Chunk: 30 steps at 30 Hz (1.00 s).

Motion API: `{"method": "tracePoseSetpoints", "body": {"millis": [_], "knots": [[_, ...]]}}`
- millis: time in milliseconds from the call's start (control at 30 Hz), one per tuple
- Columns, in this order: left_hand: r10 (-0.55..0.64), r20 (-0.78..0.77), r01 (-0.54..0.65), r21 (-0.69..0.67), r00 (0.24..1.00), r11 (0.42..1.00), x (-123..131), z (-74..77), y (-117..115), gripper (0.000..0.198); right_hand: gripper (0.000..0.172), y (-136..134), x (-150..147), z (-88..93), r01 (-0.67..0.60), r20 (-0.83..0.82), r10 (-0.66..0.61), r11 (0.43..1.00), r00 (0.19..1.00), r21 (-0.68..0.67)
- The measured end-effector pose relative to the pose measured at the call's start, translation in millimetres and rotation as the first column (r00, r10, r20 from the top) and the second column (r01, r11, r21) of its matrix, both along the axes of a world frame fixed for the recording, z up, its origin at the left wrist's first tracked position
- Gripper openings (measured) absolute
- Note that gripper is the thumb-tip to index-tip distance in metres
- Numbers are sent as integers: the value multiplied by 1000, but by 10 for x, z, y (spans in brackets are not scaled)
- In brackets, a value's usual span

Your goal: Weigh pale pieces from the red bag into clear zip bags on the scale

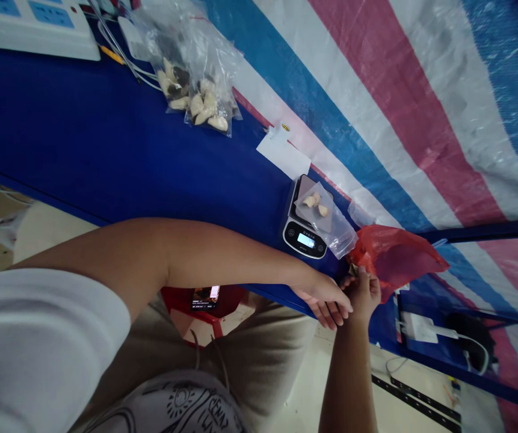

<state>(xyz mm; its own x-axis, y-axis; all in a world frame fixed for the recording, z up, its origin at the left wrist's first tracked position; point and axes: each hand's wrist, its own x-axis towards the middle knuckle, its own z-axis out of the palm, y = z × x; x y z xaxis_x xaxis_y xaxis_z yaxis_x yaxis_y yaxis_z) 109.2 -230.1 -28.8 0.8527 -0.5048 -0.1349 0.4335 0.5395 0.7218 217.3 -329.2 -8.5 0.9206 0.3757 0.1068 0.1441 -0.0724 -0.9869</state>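
Note:
My left hand (pixel 326 299) stretches across to the right at the table edge, fingers extended and apart, with nothing visible in it. It overlaps my right wrist. My right hand (pixel 364 291) is closed in a pinch beside the red plastic bag (pixel 398 255); a small brownish piece (pixel 353 269) shows at its fingertips, its kind unclear. Left of the bag, a digital kitchen scale (pixel 304 239) with a lit display carries a clear plastic bag (pixel 337 231). Several pale, chunky pieces (pixel 316 203) lie in or on that clear bag.
Filled clear bags (pixel 207 99) of pale and dark pieces stand at the back, near a power strip (pixel 37 27) and cables. White paper (pixel 283 153) lies behind the scale. A striped tarp (pixel 376 114) hangs behind the blue table (pixel 105 144). A phone (pixel 205 297) rests below the table edge.

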Motion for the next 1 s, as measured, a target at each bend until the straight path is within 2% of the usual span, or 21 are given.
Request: {"method": "tracePoseSetpoints", "body": {"millis": [333, 600, 733, 867, 1000], "knots": [[5, 33, -6, 14, 999, 1000, 5, -11, -2, 51, 56, -2, 29, -21, -2, 26, 2, 1000, 1000, 0], [12, 13, -13, 23, 1000, 1000, 11, -13, -17, 44, 53, 35, -22, -28, -26, 22, 26, 1000, 999, 3], [26, 53, -28, 39, 998, 999, 25, -34, -46, 40, 53, 56, -33, -19, -42, 46, 43, 999, 998, -25], [28, 97, -32, 47, 995, 998, 75, -103, -94, 40, 48, 63, -45, 45, -73, 13, 74, 995, 997, -65], [33, 76, -36, 30, 997, 999, 109, -137, -119, 37, 45, 84, -41, 194, -67, 39, 72, 990, 997, -128]]}}
